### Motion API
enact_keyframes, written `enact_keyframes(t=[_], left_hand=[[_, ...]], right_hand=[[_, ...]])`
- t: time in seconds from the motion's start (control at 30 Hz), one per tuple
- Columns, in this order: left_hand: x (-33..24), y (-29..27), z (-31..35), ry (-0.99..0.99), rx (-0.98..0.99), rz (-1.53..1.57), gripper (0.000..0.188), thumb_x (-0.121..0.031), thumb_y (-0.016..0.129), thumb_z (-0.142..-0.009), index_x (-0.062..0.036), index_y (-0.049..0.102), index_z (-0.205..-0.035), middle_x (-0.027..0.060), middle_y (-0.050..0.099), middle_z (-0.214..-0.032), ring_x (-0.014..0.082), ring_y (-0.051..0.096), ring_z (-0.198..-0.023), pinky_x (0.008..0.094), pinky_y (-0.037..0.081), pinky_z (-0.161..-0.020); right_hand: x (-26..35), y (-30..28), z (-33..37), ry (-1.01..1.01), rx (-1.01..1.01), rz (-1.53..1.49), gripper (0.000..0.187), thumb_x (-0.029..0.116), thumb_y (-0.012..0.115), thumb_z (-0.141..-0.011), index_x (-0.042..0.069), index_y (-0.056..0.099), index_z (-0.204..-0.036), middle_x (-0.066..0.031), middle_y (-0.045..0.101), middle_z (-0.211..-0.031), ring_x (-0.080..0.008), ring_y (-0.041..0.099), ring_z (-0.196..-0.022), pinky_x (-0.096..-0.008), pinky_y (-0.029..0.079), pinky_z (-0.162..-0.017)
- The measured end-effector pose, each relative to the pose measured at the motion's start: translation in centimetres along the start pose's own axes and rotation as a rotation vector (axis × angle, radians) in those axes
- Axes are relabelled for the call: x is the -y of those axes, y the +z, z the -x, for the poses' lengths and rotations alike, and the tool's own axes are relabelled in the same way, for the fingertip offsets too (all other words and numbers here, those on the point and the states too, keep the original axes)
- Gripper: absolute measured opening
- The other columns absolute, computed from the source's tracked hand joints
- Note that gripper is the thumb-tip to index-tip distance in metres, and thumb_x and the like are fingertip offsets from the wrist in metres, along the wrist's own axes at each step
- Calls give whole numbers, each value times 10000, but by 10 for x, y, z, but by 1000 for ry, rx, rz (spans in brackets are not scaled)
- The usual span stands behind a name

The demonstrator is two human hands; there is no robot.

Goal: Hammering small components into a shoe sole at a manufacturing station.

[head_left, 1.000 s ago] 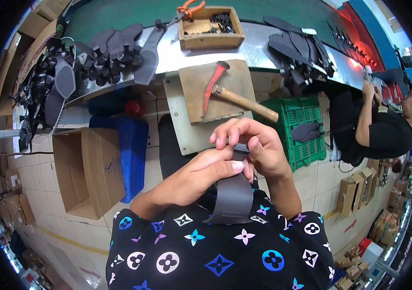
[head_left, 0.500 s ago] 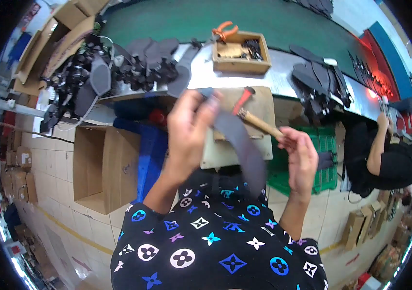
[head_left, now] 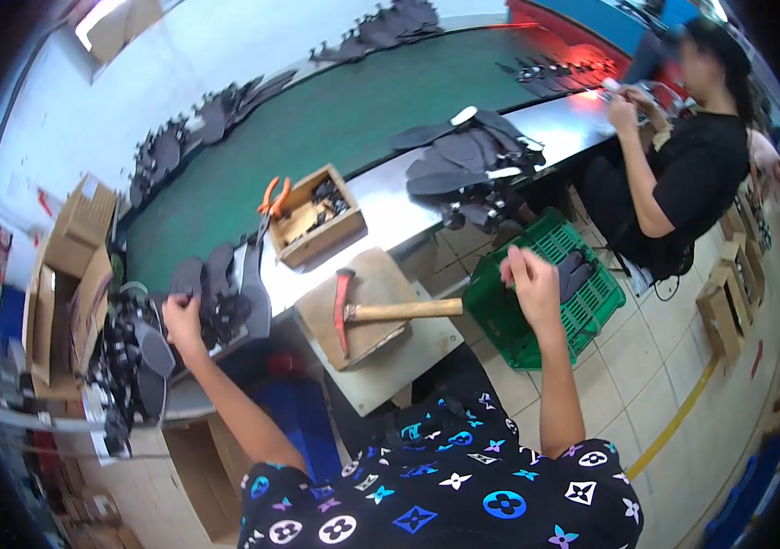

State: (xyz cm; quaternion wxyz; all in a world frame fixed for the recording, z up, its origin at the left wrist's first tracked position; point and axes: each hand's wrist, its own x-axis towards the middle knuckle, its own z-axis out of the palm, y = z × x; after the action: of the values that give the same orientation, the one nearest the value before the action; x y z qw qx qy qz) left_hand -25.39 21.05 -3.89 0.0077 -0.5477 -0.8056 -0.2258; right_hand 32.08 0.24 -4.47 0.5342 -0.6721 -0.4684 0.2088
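Observation:
My left hand [head_left: 183, 322] reaches to the left, at the edge of a pile of dark grey shoe soles with black straps [head_left: 216, 284]. Its fingers are curled together, and what they pinch, if anything, is hidden. Raised over the green basket [head_left: 536, 355], my right hand [head_left: 533, 282] has loosely bent fingers, somewhat apart, with nothing seen in them. A hammer [head_left: 390, 312] with a red head and wooden handle lies on the worn block [head_left: 376, 267] in front of me, its handle pointing right.
An open wooden box [head_left: 346, 226] of small black parts, with orange-handled pliers [head_left: 275, 198] at its side, stands on the metal bench edge. More soles [head_left: 463, 160] lie to its right, beside the green belt [head_left: 317, 119]. A co-worker [head_left: 697, 174] sits at the right.
The grey sole has left my left hand, which has moved left to the pile. My right hand has moved away from the hammer handle. The view has turned, and the hammer lies differently.

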Motion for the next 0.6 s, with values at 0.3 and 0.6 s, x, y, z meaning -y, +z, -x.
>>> enact_keyframes(t=[0.3,0.6], left_hand=[[-91,-36,88,156,-136,-19,341,-333,688,-863,-121,601,-1115,89,598,-1193,295,549,-1182,638,255,-1043],[-256,-56,203,825,-162,259,459,-226,719,-838,-60,565,-1238,145,506,-1382,309,386,-1370,499,240,-1109]], right_hand=[[-74,-9,-204,-335,57,709,107,190,647,-888,128,724,-928,-84,656,-1094,-330,576,-1080,-474,420,-878],[136,75,-91,-1283,165,509,195,33,627,-753,93,681,-931,-69,589,-1155,-283,523,-1162,-424,460,-996]])
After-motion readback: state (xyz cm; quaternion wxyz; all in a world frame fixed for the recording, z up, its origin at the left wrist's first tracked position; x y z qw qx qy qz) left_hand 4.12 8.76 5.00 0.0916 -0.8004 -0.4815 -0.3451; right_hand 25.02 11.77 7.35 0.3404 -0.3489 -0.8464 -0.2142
